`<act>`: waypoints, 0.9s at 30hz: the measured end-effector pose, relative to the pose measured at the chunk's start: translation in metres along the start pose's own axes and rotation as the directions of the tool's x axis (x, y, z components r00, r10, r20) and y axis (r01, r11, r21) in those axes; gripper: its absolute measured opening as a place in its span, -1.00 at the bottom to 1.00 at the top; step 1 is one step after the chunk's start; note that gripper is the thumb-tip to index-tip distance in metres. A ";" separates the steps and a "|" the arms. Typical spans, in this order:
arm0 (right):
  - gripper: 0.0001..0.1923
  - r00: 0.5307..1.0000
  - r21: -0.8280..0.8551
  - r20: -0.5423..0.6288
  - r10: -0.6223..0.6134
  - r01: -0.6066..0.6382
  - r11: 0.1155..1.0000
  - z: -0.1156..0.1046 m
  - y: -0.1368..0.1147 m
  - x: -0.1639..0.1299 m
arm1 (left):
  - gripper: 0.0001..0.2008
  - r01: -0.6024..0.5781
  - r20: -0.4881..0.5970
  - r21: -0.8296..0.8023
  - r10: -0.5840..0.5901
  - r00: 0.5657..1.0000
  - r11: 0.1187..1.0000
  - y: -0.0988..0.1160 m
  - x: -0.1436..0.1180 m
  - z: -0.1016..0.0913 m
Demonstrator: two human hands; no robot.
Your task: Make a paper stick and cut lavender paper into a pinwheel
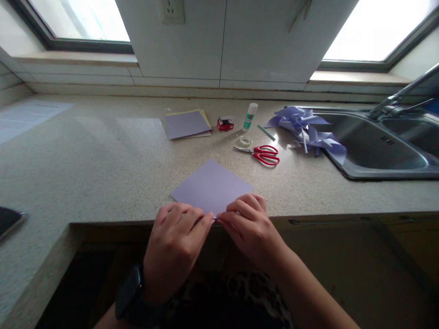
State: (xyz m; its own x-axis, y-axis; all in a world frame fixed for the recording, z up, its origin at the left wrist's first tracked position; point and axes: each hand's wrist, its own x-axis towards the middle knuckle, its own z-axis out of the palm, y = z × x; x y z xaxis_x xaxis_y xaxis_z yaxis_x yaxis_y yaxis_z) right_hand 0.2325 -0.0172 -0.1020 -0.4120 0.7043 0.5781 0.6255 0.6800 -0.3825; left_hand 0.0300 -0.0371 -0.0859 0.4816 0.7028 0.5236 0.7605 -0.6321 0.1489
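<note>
A sheet of lilac paper [212,187] lies on the counter with one corner pointing away from me. Its near edge is rolled or folded up tight at the counter's front edge. My left hand [178,242] pinches that edge from the left, a dark watch on its wrist. From the right, my right hand [252,228] pinches the same edge, its fingertips almost meeting the left ones. The hands cover most of the near part of the paper. Beyond it lie red-handled scissors [264,154] and a roll of clear tape [244,141].
Toward the wall are a stack of coloured paper [188,124], a small red box [225,124], an upright glue stick [250,116] and a thin green stick [266,132]. Lilac paper pinwheels [302,125] sit beside the sink [373,141]. A dark object [10,220] lies far left.
</note>
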 end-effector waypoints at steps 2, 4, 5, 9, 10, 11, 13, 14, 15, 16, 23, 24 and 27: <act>-0.96 0.999 -0.023 -0.019 -0.033 0.033 0.999 0.001 0.001 -0.002 | -0.83 -0.009 -0.014 0.009 0.009 1.000 1.000 -0.001 0.000 0.000; -0.96 0.998 -0.045 -0.025 -0.055 0.054 0.998 0.003 0.001 -0.004 | -0.83 -0.014 -0.013 -0.004 0.014 1.000 1.000 -0.002 0.000 0.000; -0.96 0.998 -0.054 -0.024 -0.060 0.059 0.997 0.004 0.002 -0.005 | -0.82 -0.016 -0.015 -0.013 0.015 1.000 1.000 -0.004 -0.001 0.001; -0.93 0.997 -0.074 -0.035 -0.066 0.064 0.995 0.006 0.003 -0.008 | -0.82 -0.011 -0.024 -0.044 0.010 1.000 0.999 -0.008 -0.002 0.004; -0.91 0.997 -0.073 -0.041 -0.069 0.066 0.995 0.006 0.004 -0.008 | -0.83 -0.011 -0.027 -0.052 0.010 1.000 0.999 -0.009 -0.003 0.004; -0.89 0.996 -0.069 -0.048 -0.074 0.071 0.995 0.006 0.004 -0.009 | -0.83 -0.013 -0.027 -0.058 0.012 1.000 0.998 -0.009 -0.003 0.005; -0.85 0.995 -0.061 -0.047 -0.083 0.081 0.995 0.005 0.005 -0.010 | -0.84 -0.019 -0.022 -0.061 0.018 1.000 0.998 -0.009 -0.002 0.005; -0.84 0.996 -0.059 -0.036 -0.083 0.081 0.995 0.005 0.005 -0.011 | -0.84 -0.020 -0.016 -0.056 0.019 1.000 0.998 -0.009 -0.002 0.005; -0.85 0.996 -0.058 -0.023 -0.081 0.080 0.995 0.005 0.006 -0.012 | -0.84 -0.022 -0.012 -0.050 0.021 1.000 0.999 -0.008 -0.002 0.005; -0.86 0.997 -0.058 -0.012 -0.079 0.078 0.995 0.005 0.006 -0.012 | -0.84 -0.023 -0.011 -0.042 0.022 1.000 0.999 -0.008 -0.002 0.005; -0.90 0.998 -0.052 -0.031 -0.055 0.054 0.997 0.006 0.005 -0.013 | -0.82 -0.026 -0.040 -0.011 0.025 0.999 1.000 -0.006 -0.005 0.005; -0.90 0.998 -0.052 -0.032 -0.055 0.054 0.997 0.006 0.005 -0.013 | -0.80 -0.021 -0.044 -0.015 0.020 0.999 1.000 -0.006 -0.005 0.005; -0.90 0.997 -0.057 -0.042 -0.064 0.061 0.997 0.006 0.004 -0.012 | -0.78 -0.031 -0.051 -0.040 0.029 0.998 0.999 -0.006 -0.007 0.006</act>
State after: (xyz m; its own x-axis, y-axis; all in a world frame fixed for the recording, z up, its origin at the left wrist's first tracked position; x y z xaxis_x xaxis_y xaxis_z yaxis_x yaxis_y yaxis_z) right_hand 0.2363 -0.0216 -0.1152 -0.4227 0.6504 0.6312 0.6359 0.7090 -0.3048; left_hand 0.0244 -0.0361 -0.0955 0.4807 0.6667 0.5696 0.7270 -0.6662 0.1662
